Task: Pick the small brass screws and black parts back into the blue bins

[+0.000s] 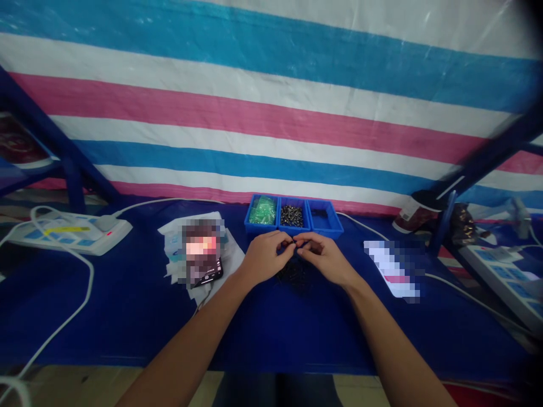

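Observation:
My left hand (268,253) and my right hand (324,255) meet fingertip to fingertip above the blue table. Both are pinched on something small and dark that I cannot make out. Below the fingers lies a loose pile of small black pieces (297,276). Just behind my hands stand three joined blue bins. The left bin holds green translucent pieces (263,211), the middle one small metallic pieces (291,215), and the right bin (333,224) a few dark pieces.
A lit phone (207,276) rests on papers at the left, and another lit screen (392,275) lies at the right. Power strips (108,234) with white cables sit at both sides. A dark-lidded cup (409,215) stands at the back right, before a striped sheet (271,121).

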A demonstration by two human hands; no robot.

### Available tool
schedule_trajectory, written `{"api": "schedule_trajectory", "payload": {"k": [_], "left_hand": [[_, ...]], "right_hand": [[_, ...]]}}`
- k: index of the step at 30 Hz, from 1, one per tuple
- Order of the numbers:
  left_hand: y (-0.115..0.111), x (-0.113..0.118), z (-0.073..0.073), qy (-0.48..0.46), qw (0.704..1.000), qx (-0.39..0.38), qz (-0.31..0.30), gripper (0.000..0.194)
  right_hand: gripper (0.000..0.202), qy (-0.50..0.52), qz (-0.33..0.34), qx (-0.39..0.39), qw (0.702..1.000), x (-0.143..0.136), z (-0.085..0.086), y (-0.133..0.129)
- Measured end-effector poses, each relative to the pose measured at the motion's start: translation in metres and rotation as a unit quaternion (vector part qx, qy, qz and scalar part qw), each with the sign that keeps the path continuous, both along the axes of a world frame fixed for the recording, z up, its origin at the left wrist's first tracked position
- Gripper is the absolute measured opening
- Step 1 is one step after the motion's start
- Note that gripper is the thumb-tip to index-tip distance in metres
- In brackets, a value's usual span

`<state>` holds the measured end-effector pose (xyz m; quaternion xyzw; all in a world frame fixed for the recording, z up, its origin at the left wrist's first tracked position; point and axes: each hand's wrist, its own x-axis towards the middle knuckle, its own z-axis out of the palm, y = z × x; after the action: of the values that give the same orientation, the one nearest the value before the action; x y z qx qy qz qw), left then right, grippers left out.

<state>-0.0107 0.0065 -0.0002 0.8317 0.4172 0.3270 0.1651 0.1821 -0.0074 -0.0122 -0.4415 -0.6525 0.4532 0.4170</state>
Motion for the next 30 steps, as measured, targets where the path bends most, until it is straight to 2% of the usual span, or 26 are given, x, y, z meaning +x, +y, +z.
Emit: {"api": "schedule_trajectory", "payload": {"k": [2, 6, 12, 18, 20, 22, 24, 25, 27, 30], "left_hand": [[0.001, 0.0, 0.0, -0.012, 1.0, -0.012, 0.009, 0.016], [0.002, 0.0, 0.0, -0.034, 0.999, -0.025, 0.012, 0.021], [0.002, 0.001, 0.001, -0.064, 0.996, -0.058, -0.023, 0.025], [-0.001, 0.001, 0.006, -0.065, 0.996, -0.059, -0.025, 0.034], [0.0, 0.001, 0.007, -0.059, 0.997, -0.057, -0.016, 0.034], [0.001, 0.0, 0.005, -0.053, 0.997, -0.054, -0.005, 0.031], [0.004, -0.001, 0.001, -0.049, 0.997, -0.053, 0.011, 0.027], [0.006, -0.002, -0.001, -0.045, 0.997, -0.053, 0.022, 0.025], [0.009, -0.004, -0.007, -0.027, 0.997, -0.056, 0.048, 0.021], [0.013, -0.008, -0.013, 0.024, 0.995, -0.064, 0.078, 0.016]], "right_hand": [[0.031, 0.005, -0.002, 0.0, 1.0, -0.003, 0.0, -0.001], [0.024, -0.007, -0.038, 0.012, 0.999, -0.007, 0.002, -0.002], [0.021, -0.051, -0.074, 0.04, 0.995, -0.008, 0.007, -0.005], [0.036, -0.075, -0.081, 0.048, 0.993, -0.004, 0.011, -0.005], [0.032, -0.044, -0.126, 0.038, 0.99, 0.001, 0.009, -0.001], [0.028, -0.009, -0.208, 0.03, 0.978, 0.007, 0.006, 0.005], [0.039, -0.015, -0.275, 0.029, 0.961, 0.014, 0.001, 0.009], [0.04, -0.035, -0.285, 0.034, 0.957, 0.016, -0.001, 0.01], [0.029, -0.096, -0.26, 0.05, 0.959, 0.02, -0.004, 0.01], [0.017, -0.216, -0.167, 0.073, 0.959, 0.023, -0.006, 0.01]]}}
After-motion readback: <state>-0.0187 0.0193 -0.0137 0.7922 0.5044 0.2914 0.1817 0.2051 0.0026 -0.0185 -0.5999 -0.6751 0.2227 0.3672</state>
